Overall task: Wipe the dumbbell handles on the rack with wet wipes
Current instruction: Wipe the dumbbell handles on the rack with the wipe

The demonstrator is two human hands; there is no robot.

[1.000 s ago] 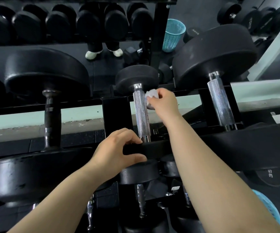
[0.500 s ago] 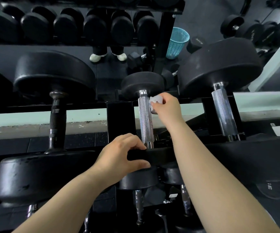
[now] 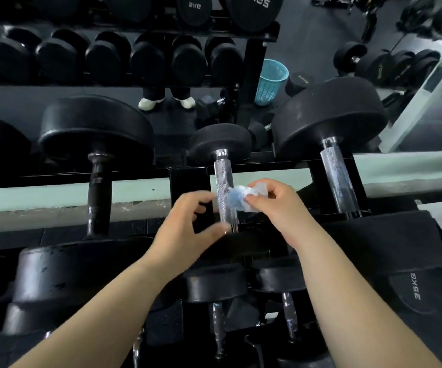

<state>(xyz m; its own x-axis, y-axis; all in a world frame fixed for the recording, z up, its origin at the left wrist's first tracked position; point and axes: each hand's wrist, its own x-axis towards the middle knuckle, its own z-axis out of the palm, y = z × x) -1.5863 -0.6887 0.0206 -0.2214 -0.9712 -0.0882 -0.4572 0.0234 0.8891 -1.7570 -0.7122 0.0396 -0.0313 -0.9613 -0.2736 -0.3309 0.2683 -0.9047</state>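
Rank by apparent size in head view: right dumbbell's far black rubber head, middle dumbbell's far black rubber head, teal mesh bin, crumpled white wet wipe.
1. right dumbbell's far head
2. middle dumbbell's far head
3. teal bin and wet wipe: alike, unranked

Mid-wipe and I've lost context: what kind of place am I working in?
Most likely a gym's free-weight area. Black dumbbells sit in rows on a rack, one dumbbell head is marked 35KG, and a wall mirror behind reflects more weights.

Two hands [image 3: 188, 224] [image 3: 275, 205], one wipe [image 3: 241, 199], one basket [image 3: 270, 81]
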